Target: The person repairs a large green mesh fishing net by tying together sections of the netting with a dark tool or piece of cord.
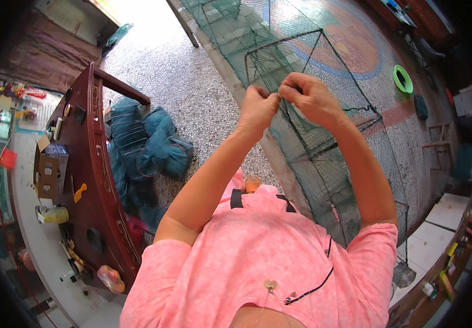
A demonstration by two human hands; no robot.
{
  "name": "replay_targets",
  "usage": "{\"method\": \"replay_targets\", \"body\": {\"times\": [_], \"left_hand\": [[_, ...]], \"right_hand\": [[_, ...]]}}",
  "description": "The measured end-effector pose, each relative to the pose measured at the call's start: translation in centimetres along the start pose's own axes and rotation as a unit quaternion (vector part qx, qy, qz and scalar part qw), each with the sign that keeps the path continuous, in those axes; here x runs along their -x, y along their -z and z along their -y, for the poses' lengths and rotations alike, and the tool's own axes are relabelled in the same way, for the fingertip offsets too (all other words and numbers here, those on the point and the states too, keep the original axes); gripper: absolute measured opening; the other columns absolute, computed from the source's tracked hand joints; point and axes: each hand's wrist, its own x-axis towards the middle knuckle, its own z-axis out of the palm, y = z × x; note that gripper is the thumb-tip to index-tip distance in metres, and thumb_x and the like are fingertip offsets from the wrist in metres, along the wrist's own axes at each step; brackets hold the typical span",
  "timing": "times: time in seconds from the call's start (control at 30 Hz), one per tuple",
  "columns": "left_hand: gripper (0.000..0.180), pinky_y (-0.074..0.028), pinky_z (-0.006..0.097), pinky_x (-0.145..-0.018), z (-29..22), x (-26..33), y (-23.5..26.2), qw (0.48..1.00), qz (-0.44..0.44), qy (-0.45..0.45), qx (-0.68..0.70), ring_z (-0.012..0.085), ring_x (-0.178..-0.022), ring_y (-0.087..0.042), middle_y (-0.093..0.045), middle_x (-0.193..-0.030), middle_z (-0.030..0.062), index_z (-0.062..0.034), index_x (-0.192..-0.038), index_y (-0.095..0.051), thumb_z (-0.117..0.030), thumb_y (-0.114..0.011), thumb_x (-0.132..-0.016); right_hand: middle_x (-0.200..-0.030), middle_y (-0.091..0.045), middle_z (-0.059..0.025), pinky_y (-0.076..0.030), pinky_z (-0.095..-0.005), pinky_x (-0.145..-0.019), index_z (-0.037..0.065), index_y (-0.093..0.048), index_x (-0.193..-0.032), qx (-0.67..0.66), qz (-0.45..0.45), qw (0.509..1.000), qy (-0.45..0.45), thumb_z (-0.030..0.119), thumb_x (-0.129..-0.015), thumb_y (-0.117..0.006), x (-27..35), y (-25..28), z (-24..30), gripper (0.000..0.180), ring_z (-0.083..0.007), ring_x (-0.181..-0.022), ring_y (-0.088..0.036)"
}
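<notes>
My left hand and my right hand are raised in front of me, fingertips almost touching. Each is closed in a pinch; what sits between the fingers is too small to make out, perhaps thread or mesh. Right behind and below them stretches a long green net trap, its mesh strung over dark rectangular frames. One frame's top bar rises just beyond my hands. The netting runs from the far edge down past my right side.
At left, a dark red wooden table carries a cardboard box and small items. Bundled blue-green netting lies on the speckled floor beside it. A green basin sits at far right, near a wooden stool.
</notes>
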Motion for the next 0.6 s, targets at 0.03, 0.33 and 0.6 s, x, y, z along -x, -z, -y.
{"method": "replay_targets", "body": {"times": [0.03,0.33,0.6], "left_hand": [[0.028,-0.036,0.023,-0.043,-0.4,0.7,0.2,0.988,0.037,0.079,0.124,0.0104,-0.053,-0.048,-0.056,-0.077,0.0092,0.0001,-0.101,-0.049,-0.023,-0.059,-0.088],[0.022,-0.03,0.021,-0.041,-0.8,3.1,0.1,0.969,0.075,0.026,0.233,0.0072,-0.05,-0.04,-0.056,-0.077,0.0061,-0.0011,-0.101,-0.049,-0.016,-0.056,-0.086],[0.01,-0.028,0.021,-0.04,-2.0,0.5,1.4,0.988,0.13,0.052,0.069,0.0065,-0.046,-0.039,-0.062,-0.073,0.0074,-0.0067,-0.089,-0.055,-0.014,-0.055,-0.083]], "right_hand": [[-0.07,-0.056,-0.0002,-0.042,-0.0251,-0.058,0.001,-0.059,-0.084,0.008,0.004,1.0,0.016,0.018,-0.089,-0.06,-0.2,-0.5,0.2,0.018,-0.0075,-0.065,-0.049],[-0.076,-0.06,-0.0007,-0.044,-0.0233,-0.062,0.0,-0.061,-0.089,0.039,0.009,0.999,-0.01,0.015,-0.089,-0.061,-0.1,-0.5,0.7,0.016,-0.0067,-0.07,-0.052],[-0.083,-0.063,-0.0065,-0.045,-0.0278,-0.071,0.002,-0.06,-0.094,0.011,-0.043,0.995,0.088,0.018,-0.093,-0.052,1.0,3.8,2.1,0.018,-0.0138,-0.079,-0.057]]}}
